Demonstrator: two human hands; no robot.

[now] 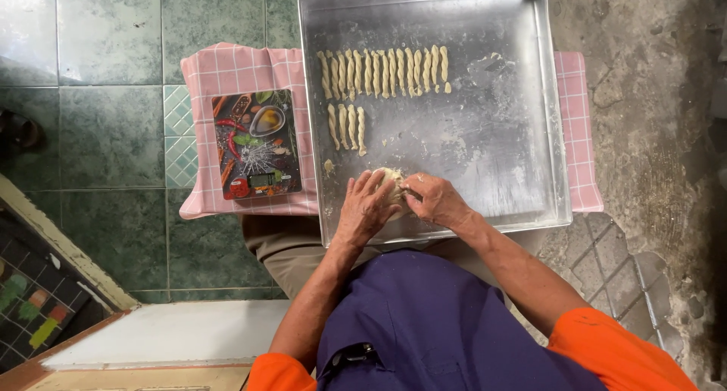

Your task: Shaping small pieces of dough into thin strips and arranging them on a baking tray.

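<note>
**Two hands on one lump of dough**

Both our hands meet at the near edge of the tray, closed around a pale dough lump. Our left hand cups the lump from the left, fingers curled over its top; our right hand presses in from the right, fingertips pinching at the dough. The lump sits on the tray's near-left part, mostly hidden between the palms.

Farther off on the tray lie the dough twists: a long row of them side by side at the far left, and a short row of four just nearer, under the long row's left end. A small crumb of dough rests near the tray's left wall. Floury smears mark the bare metal to the right.

The tray stands on a pink checked cloth. Left of the tray, on the same cloth, lies a flat kitchen scale with a picture of spices on its face.
</note>
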